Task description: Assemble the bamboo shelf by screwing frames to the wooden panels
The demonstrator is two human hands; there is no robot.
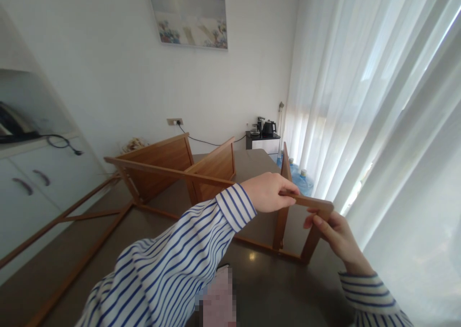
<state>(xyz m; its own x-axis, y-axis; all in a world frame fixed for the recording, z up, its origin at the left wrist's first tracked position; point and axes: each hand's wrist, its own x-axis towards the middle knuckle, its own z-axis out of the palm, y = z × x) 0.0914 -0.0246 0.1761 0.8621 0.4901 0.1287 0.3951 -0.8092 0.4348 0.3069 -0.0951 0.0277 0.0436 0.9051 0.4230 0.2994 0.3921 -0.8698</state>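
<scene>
Frame [216,163] lies on its side on the bench [248,166], right end near the curtain [334,125], left end toward the cabinet [39,185]; bench surface shows in front of it and behind, out to a rounded far corner. Left hand [270,192] reaches across from lower left, back up, grip pinching the top rail [313,202] near its right end; right hand [336,236] angles up from lower right, grip closed round the end post [311,245] just below that joint.
</scene>
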